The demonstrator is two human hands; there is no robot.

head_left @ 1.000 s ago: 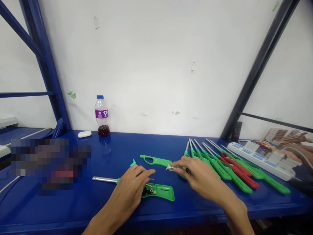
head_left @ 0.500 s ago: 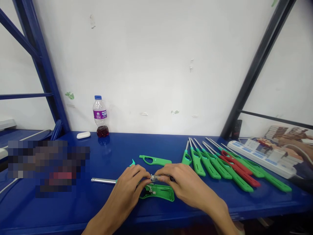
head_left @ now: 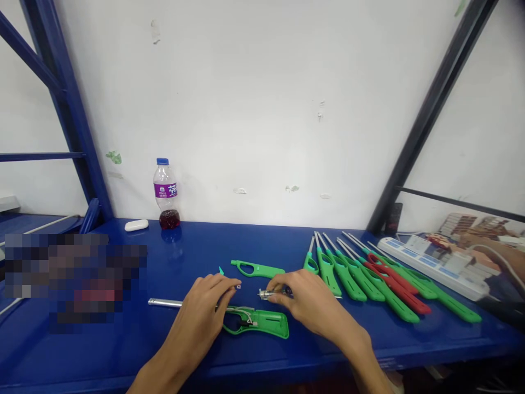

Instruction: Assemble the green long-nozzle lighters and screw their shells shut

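Note:
My left hand (head_left: 205,306) pinches a tiny pale part (head_left: 238,286) between thumb and fingertips. Across a small gap, my right hand (head_left: 305,301) grips a small clear lighter fuel tank (head_left: 266,294) with a metal fitting at its left end. Something dark shows under the right fingers, and a thin metal tip sticks out behind that hand; what they belong to is hidden. Below both hands lies an opened green lighter half (head_left: 270,323), with wires and a black piece inside. Its metal tube (head_left: 164,302) reaches left, partly behind my left hand. The other green shell half (head_left: 262,271) lies just beyond.
Several green lighters (head_left: 353,279) and red ones (head_left: 404,284) lie in a row at right, beside a white power strip (head_left: 435,268). A drink bottle (head_left: 166,194) and a white case (head_left: 136,225) stand near the wall. A small turquoise piece (head_left: 221,270) lies behind my left hand.
My hands have moved apart. The left has drawn away leftward with the tiny part, while the right keeps the fuel tank, whose metal end now shows.

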